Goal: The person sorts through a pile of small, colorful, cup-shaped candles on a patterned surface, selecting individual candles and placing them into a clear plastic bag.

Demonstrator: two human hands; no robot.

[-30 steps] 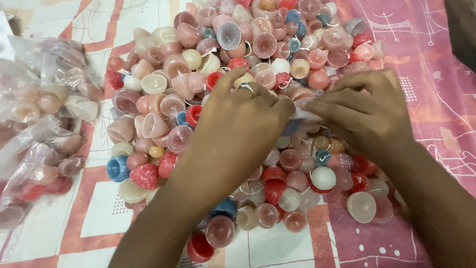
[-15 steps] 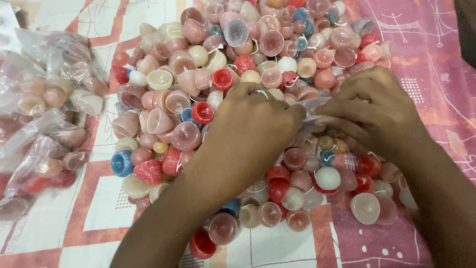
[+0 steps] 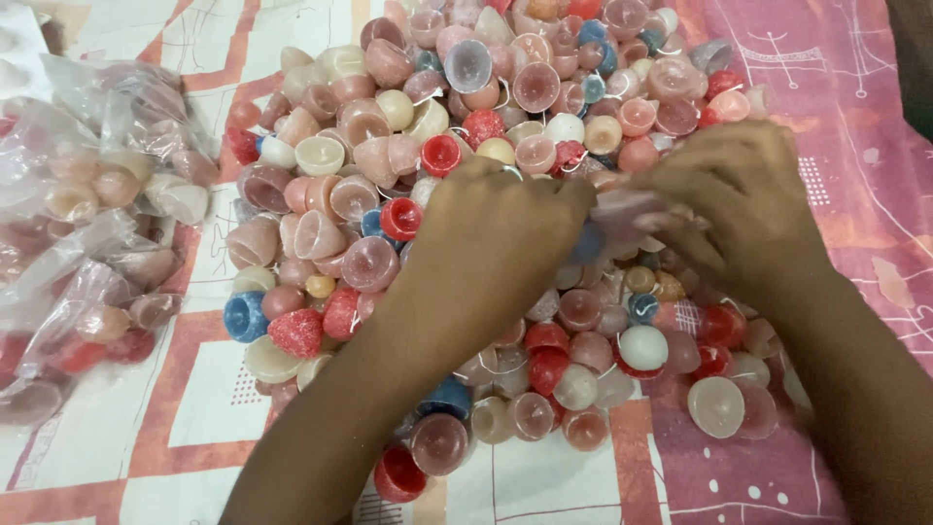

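Head view, looking down on a heap of small wax cups [image 3: 505, 146]: pink, cream, red, a few blue, dome and bowl shapes, spread across a patterned cloth [image 3: 194, 408] with white, orange and pink blocks.

Left hand [image 3: 496, 243] over middle of heap, back of hand up, fingers curled inward toward right hand. Right hand [image 3: 743, 204] just beside it, fingers also curled. Both pinching same small clear plastic bag [image 3: 632, 209], pale pink contents showing through, held between the two hands right above the heap. Fingertips closed on the film; exact hold on the far side hidden by the knuckles.

Far left of cloth: pile of filled clear plastic bags [image 3: 87, 233], crinkled, each holding several of the same cups in pink, cream and red. Well apart from hands. No labels legible on the bags.

Near front edge: red cup [image 3: 398, 473], blue cup [image 3: 245, 316], red rough-textured dome [image 3: 294, 332], white dome [image 3: 642, 347], pale pink bowl [image 3: 716, 405] lying open side up.
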